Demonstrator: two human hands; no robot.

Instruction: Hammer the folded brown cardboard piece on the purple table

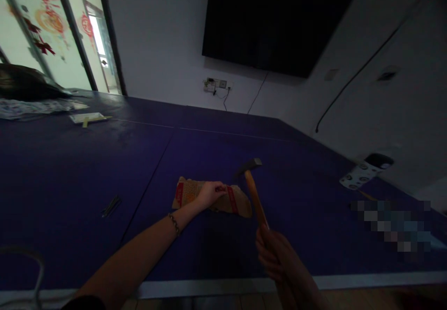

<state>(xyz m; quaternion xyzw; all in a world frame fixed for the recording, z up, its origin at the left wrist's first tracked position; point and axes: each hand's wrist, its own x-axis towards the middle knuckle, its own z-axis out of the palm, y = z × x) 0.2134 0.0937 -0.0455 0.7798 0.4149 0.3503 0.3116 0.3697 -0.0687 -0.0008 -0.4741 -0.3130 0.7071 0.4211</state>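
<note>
A crumpled brown cardboard piece [234, 200] with red bands lies on the purple table [206, 149]. My left hand [210, 194] rests over its middle, fingers curled together near the right red band. Whatever those fingers pinch is too small to make out. Around the wooden handle of a hammer [256, 198] my right hand [274, 254] is closed. The dark metal head is raised just beyond the right end of the cardboard. Left of the cardboard, several thin metal pieces, perhaps nails [111, 205], lie on the table.
A white tray [89, 117] sits at the back left, near a dark bag [28, 83]. On the right are a patterned case [361, 174] and a blurred-out item [394, 226]. A pale cable [38, 268] curves at the lower left. A television hangs on the wall.
</note>
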